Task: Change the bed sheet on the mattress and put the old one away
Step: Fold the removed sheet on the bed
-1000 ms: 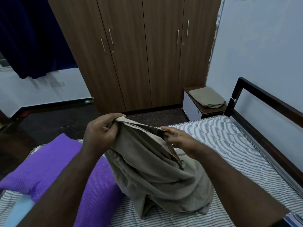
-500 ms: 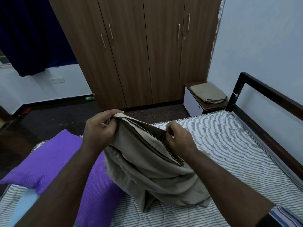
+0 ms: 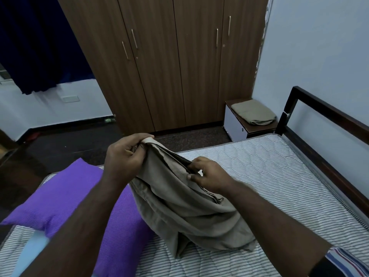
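1. The left hand (image 3: 124, 156) grips the raised top edge of the beige bed sheet (image 3: 185, 212), fingers curled tight round the hem.
2. The right hand (image 3: 209, 174) pinches a fold lower along that same edge.
3. The sheet hangs bunched between both hands, its bottom resting on the bare striped mattress (image 3: 269, 176).
4. A purple pillow (image 3: 65, 198) lies on the mattress, touching the sheet's left side.
5. A second folded beige sheet (image 3: 253, 114) sits on the bedside cabinet (image 3: 237, 124), near the wooden wardrobe (image 3: 169, 62) and the dark bed frame (image 3: 327, 110).
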